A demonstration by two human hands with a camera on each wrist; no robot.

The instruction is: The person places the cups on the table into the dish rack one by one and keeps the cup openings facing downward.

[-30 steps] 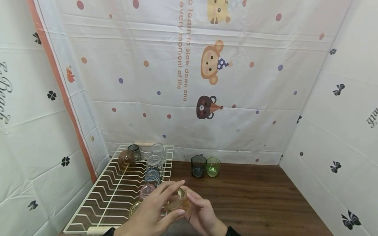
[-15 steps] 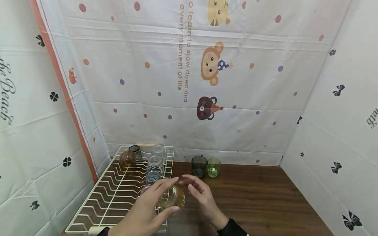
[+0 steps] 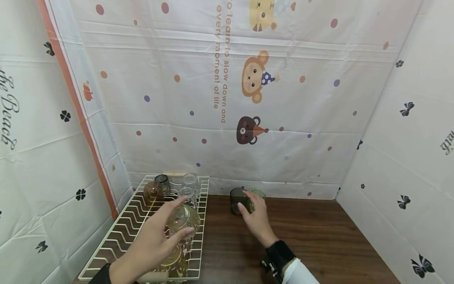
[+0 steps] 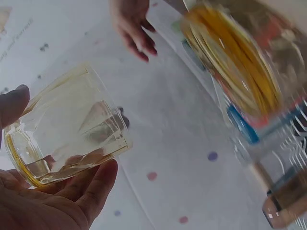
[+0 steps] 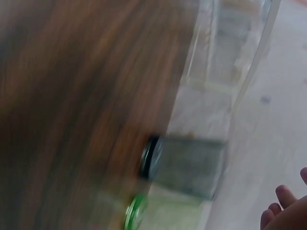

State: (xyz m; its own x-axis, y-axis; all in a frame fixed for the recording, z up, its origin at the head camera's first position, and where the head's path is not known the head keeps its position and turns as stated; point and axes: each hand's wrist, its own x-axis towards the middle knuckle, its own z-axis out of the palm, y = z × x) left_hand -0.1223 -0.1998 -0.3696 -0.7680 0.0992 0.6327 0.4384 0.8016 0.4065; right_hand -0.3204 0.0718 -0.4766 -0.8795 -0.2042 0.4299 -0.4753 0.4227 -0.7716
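My left hand (image 3: 149,238) holds a pale yellow glass tumbler (image 3: 183,219) above the right side of the white wire rack (image 3: 202,236). In the left wrist view, thumb and fingers grip the tumbler (image 4: 72,124) near its thick base, and it lies tilted. On the wooden surface, a dark grey-blue glass (image 3: 235,202) stands beside a green glass (image 3: 261,193). My right hand (image 3: 259,221) reaches near these two with fingers apart, partly covering them. In the right wrist view, a gap shows between its fingers and the dark glass (image 5: 189,167).
Another yellow glass (image 3: 173,262) sits in the rack's near right part. Farther back are an amber glass (image 3: 153,192), a dark glass (image 3: 162,182) and clear glasses (image 3: 190,180). The wooden tabletop (image 3: 319,236) extends right, and a printed white cloth (image 3: 301,165) hangs behind.
Both hands were on the yellow tumbler; the right has let go and moved forward and right to the two standing glasses. The left has carried the tumbler left over the rack.
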